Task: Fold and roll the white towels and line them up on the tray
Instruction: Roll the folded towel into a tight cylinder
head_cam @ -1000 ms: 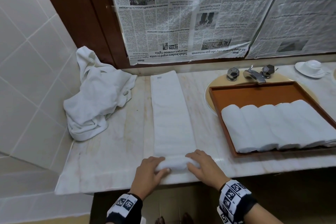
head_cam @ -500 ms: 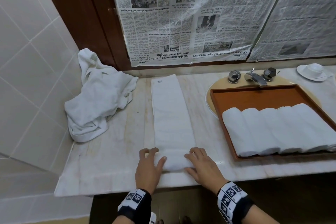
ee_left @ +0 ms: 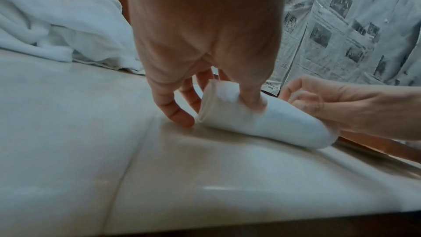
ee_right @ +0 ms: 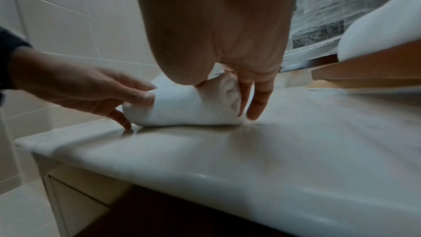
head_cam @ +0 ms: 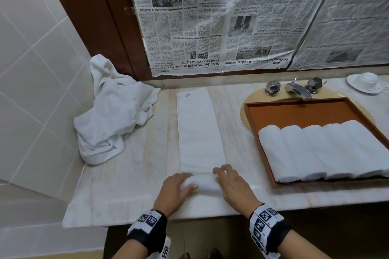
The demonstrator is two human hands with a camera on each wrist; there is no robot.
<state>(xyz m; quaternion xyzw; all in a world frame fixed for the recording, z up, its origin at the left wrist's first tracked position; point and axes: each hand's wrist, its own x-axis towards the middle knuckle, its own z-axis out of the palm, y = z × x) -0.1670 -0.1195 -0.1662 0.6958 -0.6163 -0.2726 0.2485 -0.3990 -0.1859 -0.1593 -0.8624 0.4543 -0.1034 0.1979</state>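
The newspaper taped up behind the table hangs upside down; headlines read "Sabah leaders urged to unite on 40 pct revenue rights" and "KK-Changchun sister-city talks gain momentum". A small tag at the far corner of the folded towel is too small to read. The towel's near end is rolled, and the left hand and right hand each curl a grip round one end of that roll. Five rolled towels lie side by side on the tray.

The rightmost rolled towel ran off the head view's right edge with the tray; the newspaper print was mostly too small to read.
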